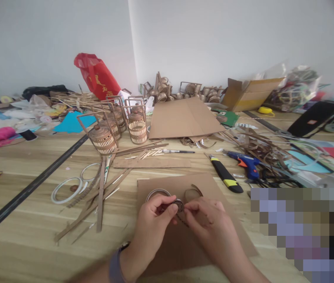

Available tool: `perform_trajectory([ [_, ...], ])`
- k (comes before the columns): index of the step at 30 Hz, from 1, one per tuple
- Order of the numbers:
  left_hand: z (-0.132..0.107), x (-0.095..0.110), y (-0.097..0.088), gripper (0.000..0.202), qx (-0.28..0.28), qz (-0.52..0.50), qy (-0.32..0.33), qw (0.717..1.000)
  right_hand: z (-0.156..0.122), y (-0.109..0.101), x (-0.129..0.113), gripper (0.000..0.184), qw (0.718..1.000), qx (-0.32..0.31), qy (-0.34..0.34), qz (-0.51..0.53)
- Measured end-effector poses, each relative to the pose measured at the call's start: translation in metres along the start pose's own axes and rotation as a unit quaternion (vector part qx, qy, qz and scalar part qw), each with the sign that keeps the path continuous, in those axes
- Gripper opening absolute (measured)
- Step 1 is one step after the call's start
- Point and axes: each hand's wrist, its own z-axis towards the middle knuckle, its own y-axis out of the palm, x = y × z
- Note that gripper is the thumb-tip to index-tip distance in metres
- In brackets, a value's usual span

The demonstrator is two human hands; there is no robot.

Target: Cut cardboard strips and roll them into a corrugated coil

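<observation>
A small, tightly wound coil of brown strip [179, 204] is pinched between the thumb and fingers of my left hand [153, 222]. My right hand [210, 220] is closed in a pinch at the coil's right edge, on what appears to be part of the strip. Below the coil, a dark narrow length hangs between my hands. Both hands are above a square of brown cardboard [167, 181]. Behind my left fingers lies a pale ring [158, 190], partly covered. A curled brown strip [198, 190] rises behind my right hand.
Small lidded baskets with tall handles [103, 139] stand at back left. A cutter knife [227, 176] and a blue glue gun [247, 163] lie on the right. White rings [66, 190] and brown strips [100, 202] lie left. A large cardboard sheet [184, 118] is behind.
</observation>
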Motion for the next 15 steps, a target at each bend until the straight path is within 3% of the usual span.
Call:
perform_trajectory([
  [6,-0.003,0.002,0.0,0.021,-0.016,0.01,0.004,1.0,0.002,-0.002,-0.002,0.014,1.0,0.005,-0.011,-0.013],
  [12,0.001,0.004,-0.003,0.027,-0.043,-0.04,-0.03,0.998,0.009,-0.013,-0.003,0.016,0.998,-0.048,0.017,0.042],
  [15,0.002,0.006,-0.003,0.034,-0.05,-0.051,-0.053,0.996,0.012,-0.018,0.0,0.016,0.997,-0.066,-0.002,0.038],
])
